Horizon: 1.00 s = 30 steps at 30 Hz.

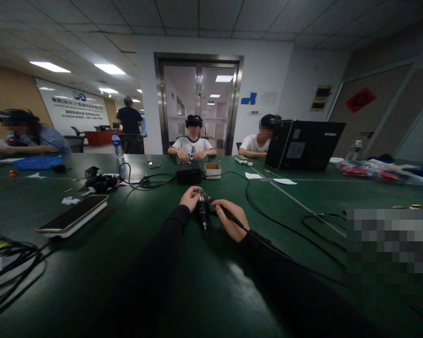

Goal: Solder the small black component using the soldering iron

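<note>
Both my arms, in black sleeves, reach out over the green table (204, 291). My left hand (191, 198) pinches a small part at the top of a black pen-like tool (203, 217). That tool stands nearly upright with its tip on the table. My right hand (232, 219) lies just right of the tool and grips a black cabled handle (229, 217). What the small part between my fingers is, I cannot make out.
A phone on a white base (72, 215) lies at the left, with cables (10, 263) nearby. A black box (188, 173) and a small cardboard box (212, 170) sit beyond my hands. An open laptop (303, 144) stands at the right. Several people sit across the table and at the left.
</note>
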Each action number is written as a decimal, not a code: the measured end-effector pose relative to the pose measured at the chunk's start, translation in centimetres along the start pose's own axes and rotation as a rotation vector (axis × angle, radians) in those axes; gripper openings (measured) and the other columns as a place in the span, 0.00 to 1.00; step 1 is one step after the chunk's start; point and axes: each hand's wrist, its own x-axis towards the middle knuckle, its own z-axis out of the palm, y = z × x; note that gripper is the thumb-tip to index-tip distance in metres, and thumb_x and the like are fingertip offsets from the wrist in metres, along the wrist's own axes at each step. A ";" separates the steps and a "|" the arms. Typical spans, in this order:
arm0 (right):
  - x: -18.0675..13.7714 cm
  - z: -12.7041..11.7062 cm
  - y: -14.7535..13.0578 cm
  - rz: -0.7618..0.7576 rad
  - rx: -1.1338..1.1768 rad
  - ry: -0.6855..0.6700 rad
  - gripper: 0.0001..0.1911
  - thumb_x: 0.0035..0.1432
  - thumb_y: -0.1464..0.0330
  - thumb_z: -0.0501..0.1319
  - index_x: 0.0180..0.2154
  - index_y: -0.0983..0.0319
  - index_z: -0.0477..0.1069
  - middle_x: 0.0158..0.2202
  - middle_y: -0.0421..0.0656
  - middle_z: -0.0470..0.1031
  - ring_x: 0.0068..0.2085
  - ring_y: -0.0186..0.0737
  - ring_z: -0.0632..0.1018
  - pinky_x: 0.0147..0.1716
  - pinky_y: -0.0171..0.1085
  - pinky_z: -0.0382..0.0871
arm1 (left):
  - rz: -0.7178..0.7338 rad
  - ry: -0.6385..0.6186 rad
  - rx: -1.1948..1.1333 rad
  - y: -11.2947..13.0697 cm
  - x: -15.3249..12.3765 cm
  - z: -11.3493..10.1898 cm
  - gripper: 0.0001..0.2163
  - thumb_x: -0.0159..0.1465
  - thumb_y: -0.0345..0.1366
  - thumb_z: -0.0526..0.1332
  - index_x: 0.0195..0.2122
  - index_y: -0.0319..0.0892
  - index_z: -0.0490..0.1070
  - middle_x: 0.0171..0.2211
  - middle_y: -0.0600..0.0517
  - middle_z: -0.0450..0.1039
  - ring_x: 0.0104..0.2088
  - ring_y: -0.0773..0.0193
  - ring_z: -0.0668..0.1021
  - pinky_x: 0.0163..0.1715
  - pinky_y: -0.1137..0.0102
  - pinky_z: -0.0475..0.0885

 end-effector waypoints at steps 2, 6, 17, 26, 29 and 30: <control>0.0 0.0 0.0 -0.002 0.000 0.003 0.12 0.60 0.68 0.53 0.39 0.57 0.74 0.40 0.40 0.78 0.41 0.38 0.77 0.44 0.36 0.68 | -0.002 0.009 0.012 -0.3 0.2 0.0 0.12 0.56 0.26 0.57 0.41 0.41 0.69 0.29 0.52 0.76 0.33 0.65 0.78 0.41 0.68 0.72; -0.1 0.0 -0.1 -0.009 0.005 -0.004 0.12 0.60 0.68 0.52 0.38 0.57 0.74 0.41 0.40 0.78 0.41 0.38 0.77 0.44 0.36 0.68 | 0.002 0.022 0.037 -0.7 0.3 -0.1 0.12 0.55 0.29 0.59 0.41 0.41 0.70 0.30 0.52 0.76 0.33 0.64 0.78 0.41 0.68 0.72; 0.0 -0.1 -0.1 -0.012 -0.008 -0.032 0.12 0.60 0.67 0.52 0.39 0.57 0.74 0.41 0.40 0.78 0.42 0.39 0.77 0.44 0.36 0.68 | 0.010 0.019 0.059 -0.1 0.0 0.0 0.11 0.57 0.27 0.57 0.41 0.41 0.69 0.30 0.52 0.75 0.33 0.64 0.78 0.41 0.67 0.72; -0.1 -0.1 0.0 0.016 -0.027 0.009 0.12 0.60 0.67 0.52 0.38 0.57 0.74 0.37 0.40 0.78 0.38 0.38 0.78 0.40 0.35 0.69 | 0.004 0.004 0.010 0.2 -0.2 0.0 0.11 0.57 0.26 0.56 0.40 0.41 0.68 0.31 0.51 0.75 0.34 0.65 0.78 0.42 0.68 0.71; 0.0 -0.2 -0.2 0.016 -0.039 0.003 0.12 0.60 0.67 0.52 0.38 0.57 0.74 0.37 0.40 0.79 0.38 0.37 0.78 0.40 0.35 0.69 | 0.004 0.014 -0.025 0.0 0.0 0.0 0.11 0.56 0.26 0.57 0.40 0.41 0.69 0.30 0.52 0.75 0.33 0.65 0.78 0.41 0.68 0.72; 0.0 -0.2 -0.2 0.017 -0.039 0.000 0.12 0.60 0.67 0.53 0.38 0.58 0.74 0.37 0.40 0.79 0.38 0.37 0.78 0.40 0.34 0.69 | 0.004 0.017 -0.036 -0.1 0.1 0.1 0.10 0.55 0.26 0.58 0.39 0.41 0.69 0.29 0.52 0.75 0.33 0.65 0.78 0.41 0.68 0.72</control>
